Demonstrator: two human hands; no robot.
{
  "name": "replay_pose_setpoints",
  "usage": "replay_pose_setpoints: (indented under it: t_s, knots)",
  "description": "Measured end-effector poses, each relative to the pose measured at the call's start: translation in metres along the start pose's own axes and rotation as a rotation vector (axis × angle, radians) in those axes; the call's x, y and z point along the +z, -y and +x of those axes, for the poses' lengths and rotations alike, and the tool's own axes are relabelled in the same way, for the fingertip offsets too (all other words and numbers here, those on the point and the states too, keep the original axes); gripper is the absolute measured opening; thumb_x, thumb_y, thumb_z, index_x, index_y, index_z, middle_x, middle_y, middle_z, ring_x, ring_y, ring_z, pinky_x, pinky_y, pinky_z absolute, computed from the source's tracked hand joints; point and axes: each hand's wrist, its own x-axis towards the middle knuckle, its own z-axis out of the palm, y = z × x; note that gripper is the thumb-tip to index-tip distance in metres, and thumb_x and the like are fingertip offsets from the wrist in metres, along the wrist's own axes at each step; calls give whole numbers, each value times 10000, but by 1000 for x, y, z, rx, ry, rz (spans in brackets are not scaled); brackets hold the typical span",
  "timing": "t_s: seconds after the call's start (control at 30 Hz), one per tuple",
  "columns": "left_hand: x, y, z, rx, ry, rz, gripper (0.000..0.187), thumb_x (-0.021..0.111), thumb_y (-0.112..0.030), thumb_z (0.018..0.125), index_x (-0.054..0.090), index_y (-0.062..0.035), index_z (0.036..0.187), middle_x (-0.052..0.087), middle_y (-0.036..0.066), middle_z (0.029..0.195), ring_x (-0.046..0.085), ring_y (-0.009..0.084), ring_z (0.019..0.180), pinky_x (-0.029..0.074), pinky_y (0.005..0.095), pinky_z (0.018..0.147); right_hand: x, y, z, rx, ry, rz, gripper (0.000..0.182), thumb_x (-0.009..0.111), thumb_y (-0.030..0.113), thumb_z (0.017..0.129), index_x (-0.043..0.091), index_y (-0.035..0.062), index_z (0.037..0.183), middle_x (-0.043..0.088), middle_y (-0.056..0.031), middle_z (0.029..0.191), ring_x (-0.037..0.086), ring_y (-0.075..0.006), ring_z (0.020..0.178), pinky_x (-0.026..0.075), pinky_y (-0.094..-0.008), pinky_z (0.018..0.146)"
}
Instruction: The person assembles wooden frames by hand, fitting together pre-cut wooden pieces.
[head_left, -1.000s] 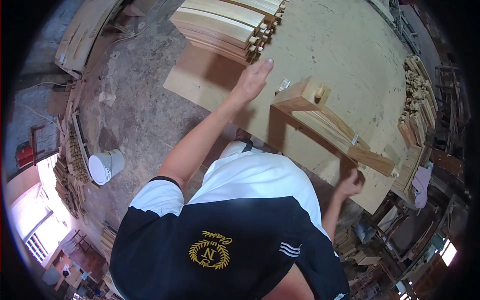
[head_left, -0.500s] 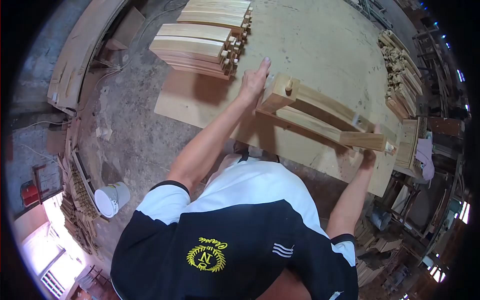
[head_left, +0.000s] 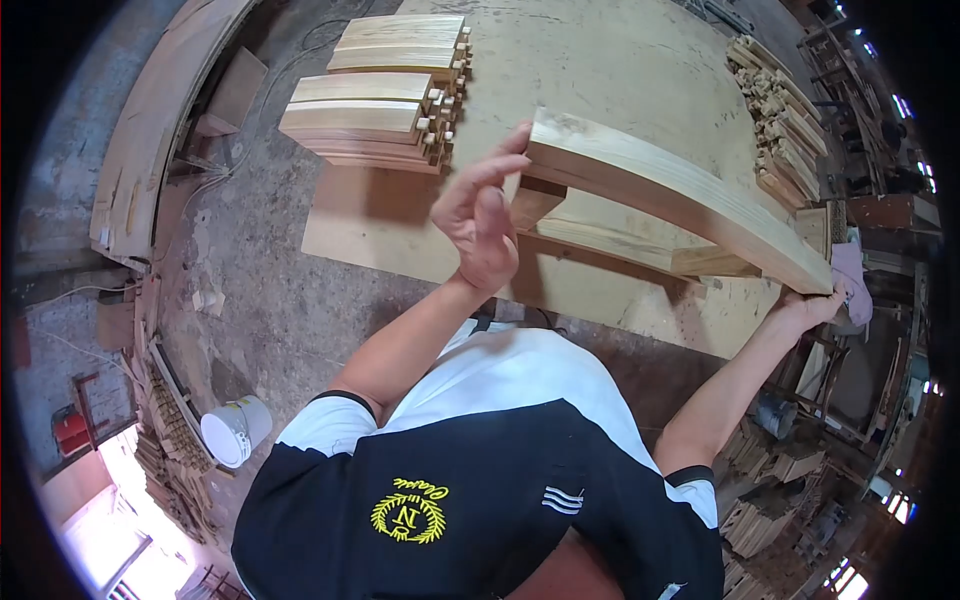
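Note:
A wooden frame of joined pieces stands over the board-topped table, its long curved upper rail (head_left: 670,190) slanting from the middle down to the right. Below it runs a lower rail (head_left: 600,240). My left hand (head_left: 480,215) is raised at the frame's left end, fingers apart and palm partly turned to the camera, its fingertips beside the rail end. At the other end, my right hand (head_left: 815,305) has its fingers wrapped round the lower corner of the frame; the rail hides part of them.
Stacked wooden pieces with tenons (head_left: 360,120) lie at the table's left. A pile of small sticks (head_left: 785,130) sits at its right edge, near a pink cloth (head_left: 850,285). A white bucket (head_left: 235,430) stands on the floor at lower left.
The frame has turned, so its long curved rail now faces up. My left hand has come nearer to me with its fingers spread; my right hand has moved right.

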Motion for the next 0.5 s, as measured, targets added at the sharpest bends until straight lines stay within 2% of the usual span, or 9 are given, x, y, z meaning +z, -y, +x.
replay_pose_setpoints:
  t_s: [0.07,0.1,0.2,0.23,0.3,0.33,0.4,0.5]
  knots:
    - [-4,4,10,-12,-47,48,384,592,-259,1013,637,100,1142,668,264,1196,639,323,1164,437,448,1088,-4,-4,2,-45,6,-8,558,589,398,891,577,15,1297,632,-178,1264,612,-361,1172,502,-529,988]
    - [-1,3,18,-17,-43,81,315,642,-186,968,640,67,1155,678,184,1137,651,268,1072,472,407,1023,1,-5,-8,-63,1,-17,561,585,396,891,573,11,1299,633,-180,1262,614,-363,1167,502,-533,986]
    - [23,-5,41,-128,16,339,313,662,-157,934,642,41,1175,674,148,1127,638,237,1073,480,364,981,15,-12,-30,-9,33,-13,553,578,387,891,577,10,1296,638,-180,1248,624,-371,1138,512,-535,971]
    - [17,1,39,-227,119,432,327,666,-139,909,644,22,1192,677,131,1124,631,217,1081,481,339,957,17,-10,-36,9,37,-9,548,577,383,892,581,11,1294,641,-178,1243,628,-374,1127,516,-534,964]
    - [13,6,35,-186,147,488,327,630,-105,899,647,19,1202,682,126,1123,635,212,1070,488,336,960,31,-15,-50,13,-106,-47,518,580,387,890,612,16,1251,659,-157,1215,641,-357,1100,531,-515,947]
    - [5,15,32,-83,186,477,335,612,-86,892,647,34,1203,683,127,1135,641,212,1062,497,345,963,16,-23,-36,34,-112,-10,492,598,394,882,640,23,1201,673,-135,1198,646,-317,1100,535,-470,955]
    - [9,17,27,-49,122,397,362,607,-98,878,640,83,1191,676,160,1154,651,236,1050,502,365,972,3,-28,-16,22,-37,92,391,620,322,879,650,47,1155,684,-116,1162,646,-281,1087,522,-431,973]
    - [5,15,21,-66,116,401,416,593,-166,897,612,98,1218,665,188,1160,643,246,1059,498,367,972,10,-19,-25,0,42,112,345,652,241,862,648,33,1138,690,-120,1108,648,-280,1075,514,-426,989]
